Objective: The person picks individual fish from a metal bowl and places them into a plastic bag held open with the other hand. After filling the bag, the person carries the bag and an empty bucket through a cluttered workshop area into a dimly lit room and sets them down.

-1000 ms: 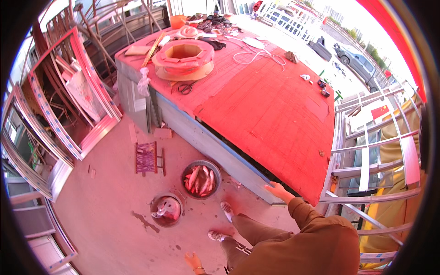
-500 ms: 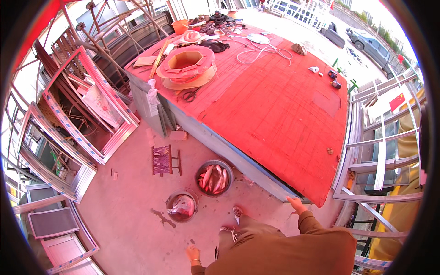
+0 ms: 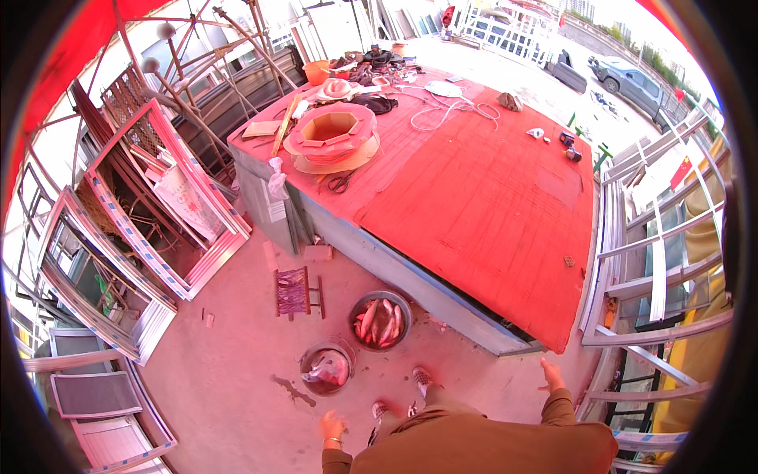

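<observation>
My left hand (image 3: 332,427), with a bracelet at the wrist, hangs low over the floor, its fingers loosely apart and nothing seen in it. My right hand (image 3: 552,374) is held out beside the near corner of the red-covered table (image 3: 505,276); its fingers are spread and hold nothing. On the floor ahead of my feet stands a dark round basin (image 3: 409,316) with several fish (image 3: 385,322) in it. Nearer to my left hand is a metal bucket (image 3: 305,382) holding a pale, wet-looking thing (image 3: 328,366) that I cannot make out.
A folding stool (image 3: 293,292) stands left of the basin. The table bears a large reel (image 3: 332,130), scissors (image 3: 339,184), white cable (image 3: 430,118) and power tools (image 3: 570,147). Window frames (image 3: 170,197) lean at left; a metal frame (image 3: 663,340) lines the right.
My right hand has come away from the table's corner, lower and further right. My left hand has risen slightly. The view has shifted, with the basin and bucket now lower and further right.
</observation>
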Demonstrator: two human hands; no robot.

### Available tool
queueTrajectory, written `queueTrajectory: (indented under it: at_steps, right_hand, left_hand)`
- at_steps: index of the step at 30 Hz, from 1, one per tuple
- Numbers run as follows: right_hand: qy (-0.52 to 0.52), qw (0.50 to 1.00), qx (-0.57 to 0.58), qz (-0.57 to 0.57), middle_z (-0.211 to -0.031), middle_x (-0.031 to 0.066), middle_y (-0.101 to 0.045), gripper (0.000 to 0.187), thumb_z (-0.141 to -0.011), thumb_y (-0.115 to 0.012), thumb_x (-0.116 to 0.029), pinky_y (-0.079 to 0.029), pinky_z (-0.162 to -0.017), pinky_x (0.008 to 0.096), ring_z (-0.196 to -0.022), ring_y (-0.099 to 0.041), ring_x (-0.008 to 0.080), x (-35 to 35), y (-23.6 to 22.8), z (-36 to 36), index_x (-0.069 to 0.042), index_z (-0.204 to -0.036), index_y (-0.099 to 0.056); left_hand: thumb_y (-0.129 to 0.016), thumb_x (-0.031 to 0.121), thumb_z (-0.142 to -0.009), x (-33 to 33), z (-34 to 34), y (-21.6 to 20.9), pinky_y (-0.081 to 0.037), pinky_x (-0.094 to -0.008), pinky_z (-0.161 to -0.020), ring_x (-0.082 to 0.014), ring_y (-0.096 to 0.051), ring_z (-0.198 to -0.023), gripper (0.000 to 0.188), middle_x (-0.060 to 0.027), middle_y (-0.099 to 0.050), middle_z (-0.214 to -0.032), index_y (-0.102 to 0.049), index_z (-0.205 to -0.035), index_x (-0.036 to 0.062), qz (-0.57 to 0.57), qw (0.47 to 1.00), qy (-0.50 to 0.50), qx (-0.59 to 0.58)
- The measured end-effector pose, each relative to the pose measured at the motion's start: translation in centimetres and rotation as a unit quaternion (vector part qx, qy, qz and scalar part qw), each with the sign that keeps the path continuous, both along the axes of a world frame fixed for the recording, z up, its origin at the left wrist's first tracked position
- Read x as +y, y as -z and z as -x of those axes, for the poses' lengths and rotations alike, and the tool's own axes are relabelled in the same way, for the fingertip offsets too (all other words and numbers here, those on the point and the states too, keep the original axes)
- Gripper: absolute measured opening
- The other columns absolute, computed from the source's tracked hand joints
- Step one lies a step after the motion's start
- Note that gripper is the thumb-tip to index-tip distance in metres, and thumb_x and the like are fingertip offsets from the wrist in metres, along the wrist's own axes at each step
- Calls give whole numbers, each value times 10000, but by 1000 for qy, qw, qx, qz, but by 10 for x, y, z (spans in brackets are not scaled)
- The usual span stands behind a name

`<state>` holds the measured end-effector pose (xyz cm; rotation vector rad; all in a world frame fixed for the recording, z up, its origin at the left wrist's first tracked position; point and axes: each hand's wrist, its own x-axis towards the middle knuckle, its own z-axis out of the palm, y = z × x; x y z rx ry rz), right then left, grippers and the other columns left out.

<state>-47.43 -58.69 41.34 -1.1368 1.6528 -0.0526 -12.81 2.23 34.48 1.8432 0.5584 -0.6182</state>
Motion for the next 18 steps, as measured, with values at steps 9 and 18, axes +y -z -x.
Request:
queueTrajectory:
  at_steps: [9,18]
  right_hand:
    - [99,995,17,26,-1558,187,-360,809,-878,-699,-563,-480,-844,741,-1360,-361,492,88,-12,82,-104,-1492,-440]
    - [169,956,-241,4,-1569,181,-330,1035,-840,-704,-654,-438,-973,651,-1420,-339,376,79,-57,110,-50,-1574,-293]
  left_hand:
    - [-535,-61,-834,105,-26,56,-582,-360,-551,-242,-716,-667,336,-175,-685,-906,-637,-1154,-71,-25,996,86,-28]
    - [-567,77,-880,204,-26,61,-580,-401,-565,-270,-719,-668,259,-186,-692,-882,-667,-1082,-52,-204,949,239,6]
